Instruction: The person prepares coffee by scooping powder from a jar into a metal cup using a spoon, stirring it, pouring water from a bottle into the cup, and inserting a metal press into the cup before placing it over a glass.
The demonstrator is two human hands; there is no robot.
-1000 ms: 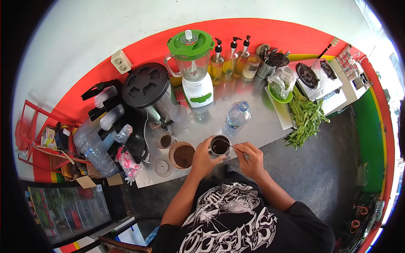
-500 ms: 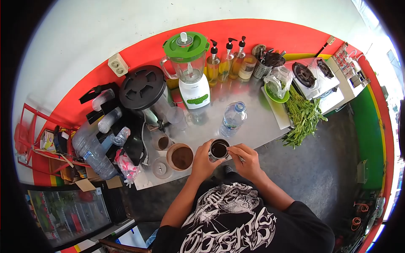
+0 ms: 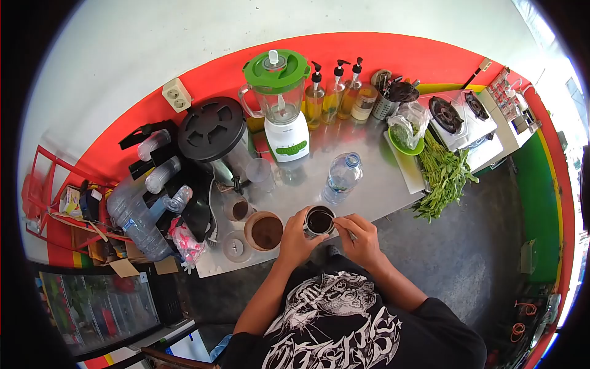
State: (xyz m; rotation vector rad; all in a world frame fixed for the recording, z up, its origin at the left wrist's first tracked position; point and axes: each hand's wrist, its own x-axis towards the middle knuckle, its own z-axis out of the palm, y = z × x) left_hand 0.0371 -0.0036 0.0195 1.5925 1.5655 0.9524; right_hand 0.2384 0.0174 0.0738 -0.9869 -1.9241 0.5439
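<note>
A metal-rimmed cup (image 3: 319,221) holding a dark brown-black content is held above the front edge of the table. My left hand (image 3: 296,240) wraps round its left side. At its right rim, my right hand (image 3: 358,238) is closed in a pinch; a small shiny bit shows by the fingers, too little to name. Left of the cup stands a round tub (image 3: 264,230) of brown powder. Beside that are a clear cup (image 3: 238,209) with some brown powder and a blender blade base (image 3: 236,247). A clear plastic bottle (image 3: 342,179) stands just beyond the cup.
A green-lidded blender (image 3: 287,136), a large black-lidded metal container (image 3: 212,130) and several pump bottles (image 3: 334,98) line the back. Leafy greens (image 3: 444,181) overhang the right edge near a gas stove (image 3: 458,120). Plastic cups and a big water bottle (image 3: 136,215) crowd the left.
The view has shifted slightly, so the table things appear a little lower and to the right. Both hands stay at the cup, with the right fingers slightly lower against its rim.
</note>
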